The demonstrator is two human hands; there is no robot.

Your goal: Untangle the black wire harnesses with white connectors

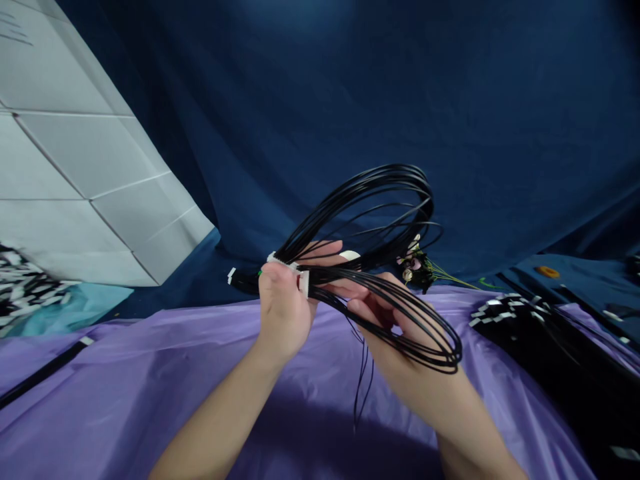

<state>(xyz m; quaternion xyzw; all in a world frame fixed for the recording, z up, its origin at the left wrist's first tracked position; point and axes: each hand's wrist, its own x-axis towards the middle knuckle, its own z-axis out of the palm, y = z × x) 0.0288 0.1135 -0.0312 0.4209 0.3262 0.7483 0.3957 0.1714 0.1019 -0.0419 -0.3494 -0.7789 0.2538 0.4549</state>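
Left hand (284, 303): closed around black cables (395, 251), at white connector (304, 284)
Right hand (385, 310): holds their loops
Purple sheet (195, 367): below both hands

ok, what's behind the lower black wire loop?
Mostly the right hand, visible through gaps in the lower black wire loop. Whatever sits directly behind the wire is covered.
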